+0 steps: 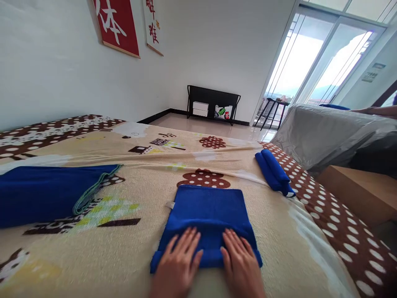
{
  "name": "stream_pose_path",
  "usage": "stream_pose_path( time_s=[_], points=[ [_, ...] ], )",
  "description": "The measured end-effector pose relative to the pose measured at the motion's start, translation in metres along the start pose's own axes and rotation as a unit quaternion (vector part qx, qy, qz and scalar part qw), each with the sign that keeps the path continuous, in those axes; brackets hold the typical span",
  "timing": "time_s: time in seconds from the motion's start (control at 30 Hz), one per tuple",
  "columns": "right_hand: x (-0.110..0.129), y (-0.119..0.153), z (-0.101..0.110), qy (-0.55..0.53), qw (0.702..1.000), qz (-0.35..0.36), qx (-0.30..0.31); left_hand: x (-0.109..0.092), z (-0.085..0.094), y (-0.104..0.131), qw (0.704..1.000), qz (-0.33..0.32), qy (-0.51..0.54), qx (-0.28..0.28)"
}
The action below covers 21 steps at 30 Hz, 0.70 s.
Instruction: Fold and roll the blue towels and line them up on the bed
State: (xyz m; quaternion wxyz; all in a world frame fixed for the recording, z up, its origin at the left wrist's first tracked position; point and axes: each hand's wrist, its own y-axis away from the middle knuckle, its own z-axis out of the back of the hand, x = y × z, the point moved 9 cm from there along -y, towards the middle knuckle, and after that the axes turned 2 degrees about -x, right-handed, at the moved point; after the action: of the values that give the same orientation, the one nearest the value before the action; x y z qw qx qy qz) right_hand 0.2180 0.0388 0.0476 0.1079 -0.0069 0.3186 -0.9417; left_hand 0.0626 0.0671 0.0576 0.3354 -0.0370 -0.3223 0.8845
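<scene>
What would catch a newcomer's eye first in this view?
First, the deep-blue cloth at bottom center, with the left hand and right hand resting on it. Farther right lies a rolled blue bundle, and a red scroll with a large white character hangs at upper left.

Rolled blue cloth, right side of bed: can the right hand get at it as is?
Likely yes. Only open blanket shows between the right hand and the rolled blue cloth; it would just have to leave the spread cloth and stretch forward-right.
</scene>
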Motion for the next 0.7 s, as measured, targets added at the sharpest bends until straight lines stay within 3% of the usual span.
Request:
stream_pose_path(
  time_s=[0.1, 0.17, 0.23, 0.3, 0.37, 0.4, 0.47, 0.57, 0.63, 0.7],
  points=[
    [-0.045, 0.014, 0.004, 0.062, 0.996, -0.066, -0.004, 0.053, 0.006, 0.025, 0.989, 0.132, -0.061, -0.004],
    [-0.052, 0.018, 0.012, 0.073, 0.994, -0.077, -0.036, 0.064, 0.014, 0.031, 0.985, 0.157, -0.068, -0.019],
    [-0.031, 0.011, 0.015, 0.038, 0.997, -0.049, -0.055, 0.046, 0.02, 0.02, 0.992, 0.11, -0.05, -0.045],
    [0.004, -0.002, 0.01, -0.04, 0.998, 0.002, -0.043, 0.01, 0.018, 0.001, 0.998, 0.02, -0.008, -0.052],
    [0.028, -0.013, 0.0, -0.106, 0.994, 0.03, -0.014, -0.016, 0.007, -0.013, 0.998, -0.042, 0.044, -0.022],
    [0.03, -0.016, -0.005, -0.115, 0.993, 0.024, 0.0, -0.018, -0.001, -0.017, 0.997, -0.042, 0.061, -0.002],
    [0.011, -0.015, -0.014, -0.08, 0.997, -0.02, 0.016, 0.001, -0.014, -0.016, 0.997, 0.025, 0.062, 0.028],
    [-0.042, 0.0, -0.016, 0.01, 0.996, -0.079, 0.028, 0.051, -0.019, 0.003, 0.989, 0.145, 0.017, 0.036],
    [-0.068, 0.013, -0.01, 0.037, 0.996, -0.083, 0.024, 0.068, -0.011, 0.014, 0.989, 0.149, -0.004, 0.007],
    [-0.079, 0.024, 0.003, 0.037, 0.997, -0.065, -0.002, 0.07, 0.005, 0.024, 0.993, 0.115, -0.013, -0.033]
  ],
)
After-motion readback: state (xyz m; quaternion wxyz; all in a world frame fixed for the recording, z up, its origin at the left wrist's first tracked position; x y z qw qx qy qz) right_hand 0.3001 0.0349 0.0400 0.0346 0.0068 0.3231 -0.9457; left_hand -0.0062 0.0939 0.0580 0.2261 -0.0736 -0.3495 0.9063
